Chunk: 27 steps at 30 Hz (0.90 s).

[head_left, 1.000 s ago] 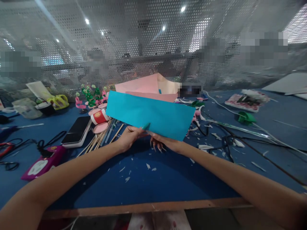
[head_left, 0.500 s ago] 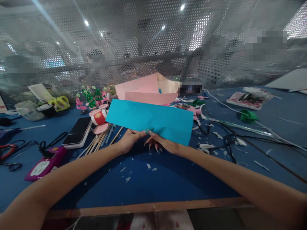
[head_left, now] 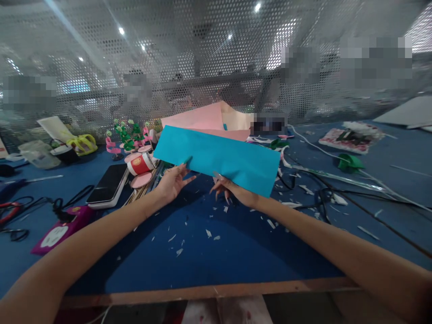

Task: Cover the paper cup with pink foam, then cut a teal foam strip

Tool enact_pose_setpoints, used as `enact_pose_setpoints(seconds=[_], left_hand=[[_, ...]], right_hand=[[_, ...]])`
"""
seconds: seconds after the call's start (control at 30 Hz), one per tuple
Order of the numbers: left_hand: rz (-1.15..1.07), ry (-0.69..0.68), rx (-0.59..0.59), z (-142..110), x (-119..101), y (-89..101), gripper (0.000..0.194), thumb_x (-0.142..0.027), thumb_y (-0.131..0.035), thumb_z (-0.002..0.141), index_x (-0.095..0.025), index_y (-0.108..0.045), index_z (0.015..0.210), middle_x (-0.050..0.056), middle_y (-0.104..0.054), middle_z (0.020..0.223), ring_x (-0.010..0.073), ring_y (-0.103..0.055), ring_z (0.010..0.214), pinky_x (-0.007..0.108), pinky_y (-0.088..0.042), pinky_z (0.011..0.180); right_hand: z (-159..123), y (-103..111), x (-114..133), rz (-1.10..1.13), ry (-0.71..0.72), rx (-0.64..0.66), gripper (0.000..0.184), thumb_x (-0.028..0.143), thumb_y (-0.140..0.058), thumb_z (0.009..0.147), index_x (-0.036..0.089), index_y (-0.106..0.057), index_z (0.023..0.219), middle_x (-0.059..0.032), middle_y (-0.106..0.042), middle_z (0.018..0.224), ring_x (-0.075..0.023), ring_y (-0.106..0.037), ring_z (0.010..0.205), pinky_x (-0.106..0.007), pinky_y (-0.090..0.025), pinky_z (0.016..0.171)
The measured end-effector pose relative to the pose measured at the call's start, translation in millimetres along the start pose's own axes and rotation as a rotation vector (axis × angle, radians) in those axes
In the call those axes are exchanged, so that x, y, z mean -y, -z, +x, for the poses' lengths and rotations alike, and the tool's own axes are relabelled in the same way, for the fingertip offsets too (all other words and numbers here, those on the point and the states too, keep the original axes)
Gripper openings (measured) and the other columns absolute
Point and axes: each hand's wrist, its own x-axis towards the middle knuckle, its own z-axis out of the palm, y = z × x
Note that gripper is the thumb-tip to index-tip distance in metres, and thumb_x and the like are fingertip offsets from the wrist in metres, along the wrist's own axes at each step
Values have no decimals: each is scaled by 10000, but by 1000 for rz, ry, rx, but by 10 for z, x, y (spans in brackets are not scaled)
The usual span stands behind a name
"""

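A long turquoise paper sheet (head_left: 219, 157) is held up above the blue table (head_left: 216, 252), tilted down to the right. My left hand (head_left: 173, 181) pinches its lower edge near the left, thumb on the front, the other fingers spread. My right hand (head_left: 229, 189) grips the lower edge nearer the middle, its long nails curled under the sheet. Behind the turquoise sheet lies pink paper (head_left: 202, 120) with a cream sheet (head_left: 236, 119).
Left of my hands are a phone (head_left: 108, 183), a red paper cup (head_left: 140, 164), wooden sticks (head_left: 141, 191), small pink and green paper flowers (head_left: 126, 135) and a magenta device (head_left: 62, 227). Black cables (head_left: 320, 195) and paper scraps lie to the right. A perforated screen (head_left: 202, 58) backs the table.
The turquoise sheet has risen and shifted a little right. My hands have moved apart along its lower edge, the left one opening its fingers.
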Motion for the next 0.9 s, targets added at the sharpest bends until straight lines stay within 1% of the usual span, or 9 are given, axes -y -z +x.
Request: enact_pose_setpoints(seconds=[0.1,0.2,0.27,0.4,0.57,0.63,0.73,0.8,0.9], left_hand=[[-59,-15,-47,60,-81,69,85,-147,-632,722,-180,-624,644,-16,-628,634,131,-587,737,470,-402,934],[-95,-21,-70,109,-132,137,85,-177,-655,711,-203,-627,635,-22,-638,653,144,-591,820,441,-399,940],[-120,-14,-83,133,-141,169,93,-187,-670,702,-209,-624,625,-19,-643,666,157,-588,887,430,-400,940],[-199,-5,-123,165,-127,199,88,-208,-660,721,-211,-618,644,-9,-652,686,180,-583,952,444,-409,935],[-246,-7,-156,140,-158,183,122,-291,-568,810,-232,-607,711,4,-667,736,184,-596,934,459,-430,928],[-213,-26,-114,110,-181,162,172,-375,-556,811,-233,-597,723,6,-667,752,181,-606,901,450,-449,913],[-135,-21,9,60,-176,118,256,-473,-550,785,-223,-579,738,4,-656,774,181,-616,867,464,-454,903],[-64,17,82,34,-128,93,257,-463,-562,778,-208,-570,749,11,-654,791,188,-622,858,486,-444,901],[145,114,193,16,-15,88,204,-366,-596,776,-171,-583,716,58,-666,748,217,-645,808,468,-444,873]], right_hand=[[22,97,-44,-28,-13,-8,625,761,-394,683,199,-653,774,-55,-634,722,-89,-472,458,-245,-458,452],[48,181,-111,-49,-9,-9,632,765,-373,689,213,-650,824,-50,-637,715,-87,-461,439,-244,-456,437],[58,215,-144,-78,4,-35,625,759,-373,695,209,-647,809,-43,-629,683,-80,-450,420,-245,-459,439],[51,223,-142,-101,28,-30,621,762,-383,687,196,-634,718,-39,-615,638,-81,-464,409,-256,-474,458],[4,196,-85,-74,31,21,593,739,-384,713,205,-642,714,-32,-613,647,-83,-461,405,-267,-483,477],[-16,191,-65,-61,29,34,582,728,-395,719,204,-648,747,-32,-616,664,-88,-467,426,-268,-489,492],[-30,185,-34,-37,6,37,610,752,-392,695,203,-651,748,-32,-605,641,-90,-465,435,-258,-484,480],[-32,182,-9,-24,-13,36,623,774,-406,660,208,-656,738,-26,-594,611,-92,-471,439,-254,-481,474],[-41,176,28,6,-59,80,599,766,-454,634,214,-665,726,-31,-611,617,-107,-505,478,-257,-482,489]])
